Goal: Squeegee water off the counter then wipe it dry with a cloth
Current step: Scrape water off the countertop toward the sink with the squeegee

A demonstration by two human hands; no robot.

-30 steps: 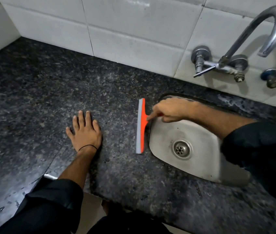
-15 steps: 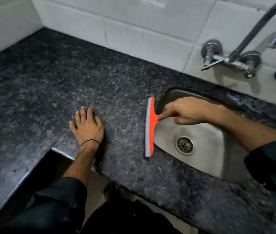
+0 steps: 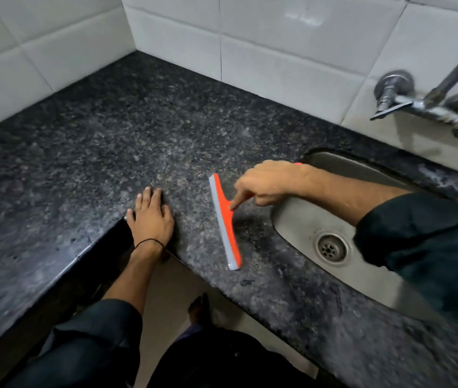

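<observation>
Dark trousers (image 3: 216, 359) and rolled dark sleeves fill the near edge of the view, with a foot (image 3: 198, 306) visible on the pale floor below the cut-out corner of the surface (image 3: 104, 141). Left hand (image 3: 152, 217) lies palm down on the speckled dark stone at that inner corner, fingers (image 3: 149, 196) spread flat and gripping nothing; a thin black band circles the wrist. Just right of those fingers, and apart from them, the squeegee (image 3: 225, 222) stands on the surface with its grey blade facing left and its orange back facing right, running from near the front edge away toward the wall. Right hand (image 3: 267, 183) reaches in from the right, curled over the orange handle, its index finger pressed down on the orange back near mid-length; the handle itself is mostly hidden under the hand. Right of that hand the steel sink (image 3: 300, 228) is set into the stone, its round drain (image 3: 331, 249) beyond the squeegee's near end, and the right forearm crosses over the basin. Past both hands the surface runs to white wall tiles (image 3: 278, 51). A chrome tap (image 3: 429, 105) is mounted on the tiles above the sink, far right.
</observation>
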